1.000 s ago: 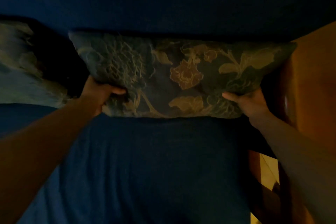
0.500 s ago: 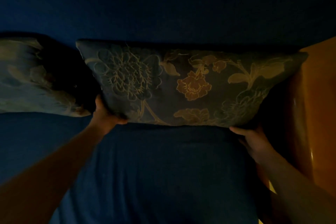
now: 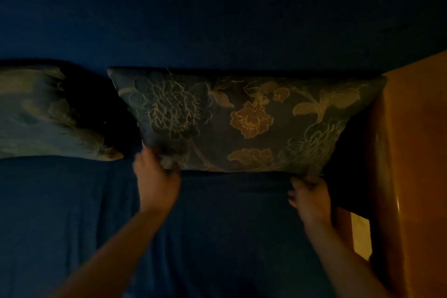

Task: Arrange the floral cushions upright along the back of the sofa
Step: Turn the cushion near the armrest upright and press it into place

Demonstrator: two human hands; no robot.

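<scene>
A dark floral cushion point(image 3: 242, 118) stands upright on its long edge against the blue sofa back point(image 3: 217, 31), at the right end of the seat. My left hand point(image 3: 157, 179) is at its lower left corner, blurred, with thumb and fingers closed over the fabric. My right hand point(image 3: 310, 197) sits just under the lower right corner, fingers curled at the bottom edge; the dim light hides whether it grips. A second floral cushion point(image 3: 48, 116) leans against the back at the far left, cut off by the frame's edge.
The blue sofa seat point(image 3: 217, 237) spreads out below the cushions. A glossy orange-brown wooden armrest point(image 3: 411, 164) borders the sofa on the right, close to the cushion's right end. A dark gap separates the two cushions. The scene is very dim.
The cushion has settled upright against the sofa back. My right hand has slipped from the cushion's right side to below its bottom edge. My left hand stays at the lower left corner.
</scene>
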